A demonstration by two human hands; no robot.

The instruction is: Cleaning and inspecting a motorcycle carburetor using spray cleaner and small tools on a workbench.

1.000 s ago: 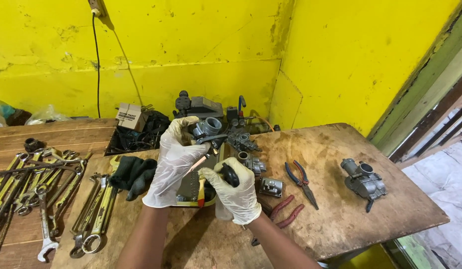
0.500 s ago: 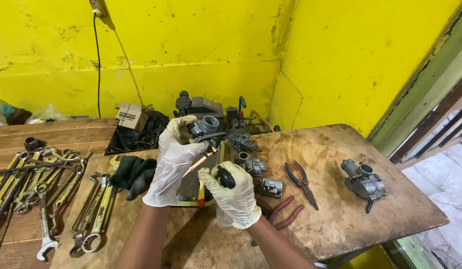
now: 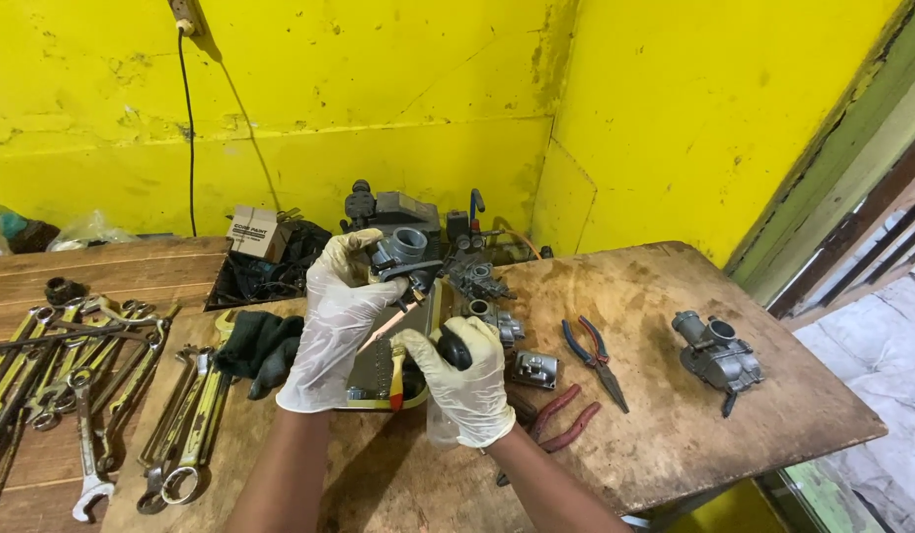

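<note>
Both of my hands wear thin white gloves. My left hand (image 3: 337,326) grips a grey metal carburettor (image 3: 402,252), held up over a small yellow-rimmed tray (image 3: 410,400). My right hand (image 3: 465,380) is closed on the black handle of a screwdriver (image 3: 452,347); its shaft (image 3: 386,324) slants up to the left toward the underside of the carburettor.
Several wrenches (image 3: 92,395) lie on the left of the wooden bench, next to black gloves (image 3: 258,343). Blue-handled pliers (image 3: 596,357), red-handled pliers (image 3: 561,419), a small metal bowl part (image 3: 534,368) and another carburettor (image 3: 716,353) lie to the right. More carburettor parts (image 3: 477,278) and a cardboard box (image 3: 258,231) sit at the back.
My right hand has shifted slightly with the screwdriver, keeping it angled at the carburettor. My left hand still holds the carburettor in about the same place.
</note>
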